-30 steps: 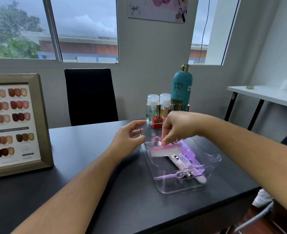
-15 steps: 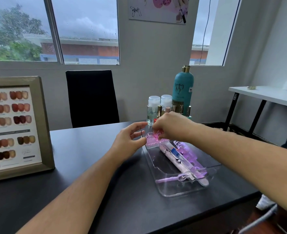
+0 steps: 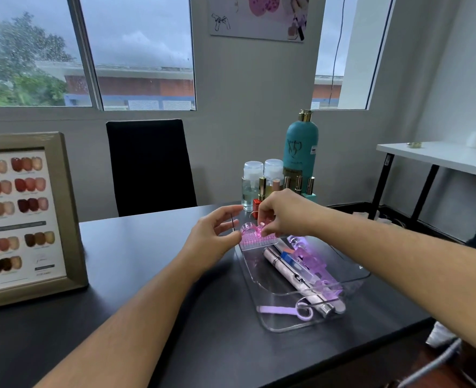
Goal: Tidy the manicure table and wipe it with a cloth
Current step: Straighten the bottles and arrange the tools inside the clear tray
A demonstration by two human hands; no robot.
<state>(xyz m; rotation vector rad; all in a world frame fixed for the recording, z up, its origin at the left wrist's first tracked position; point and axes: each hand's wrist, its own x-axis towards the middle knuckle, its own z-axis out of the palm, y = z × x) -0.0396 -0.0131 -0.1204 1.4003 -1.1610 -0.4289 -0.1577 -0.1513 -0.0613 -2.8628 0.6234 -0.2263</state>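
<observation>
A clear plastic tray sits on the black manicure table, at its right side. My right hand pinches a pink nail brush over the tray's far end, bristles down. My left hand hovers just left of the brush with its thumb tip at the brush's end. A thin dark pin stands between that thumb and the curled fingers. In the tray lie a pale pink pen-shaped tool, purple toe separators and a lilac strip with a ring. No cloth is in view.
Behind the tray stand two clear pump bottles, a tall teal bottle and several small polish bottles. A framed nail colour chart stands at the left. A black chair faces me. A white side table stands at the right.
My right hand carried the pink brush from the middle of the tray back to its far end, uncovering the tools beneath. My left hand stayed beside the tray's far left corner.
</observation>
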